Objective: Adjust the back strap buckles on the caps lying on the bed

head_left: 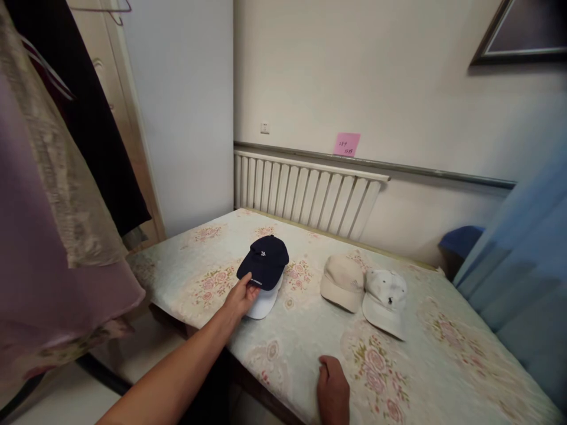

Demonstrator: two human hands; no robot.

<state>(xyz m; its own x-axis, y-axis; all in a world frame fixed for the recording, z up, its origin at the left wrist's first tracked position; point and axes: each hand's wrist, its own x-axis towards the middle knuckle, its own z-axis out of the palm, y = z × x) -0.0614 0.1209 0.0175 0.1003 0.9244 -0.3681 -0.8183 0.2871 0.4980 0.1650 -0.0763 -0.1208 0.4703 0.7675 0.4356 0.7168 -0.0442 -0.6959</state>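
Observation:
My left hand point(243, 297) pinches the brim of a navy baseball cap point(266, 260), thumb on top and fingers underneath. A white cap point(263, 304) sits below the navy one, its brim showing beneath it. To the right, a beige cap point(341, 283) lies beside another white cap point(385, 298) with a small dark emblem; these two touch or nearly touch. Near the front edge, my right hand point(333, 389) is closed with curled fingers, and nothing shows in it. Whether it rests on the cloth I cannot tell.
A flower-patterned cloth point(305, 336) covers the low surface. Behind it stand a white radiator point(305, 189) and a wall with a pink note point(346, 144). Clothes point(57, 177) hang at the left; a blue curtain point(522, 254) borders the right side.

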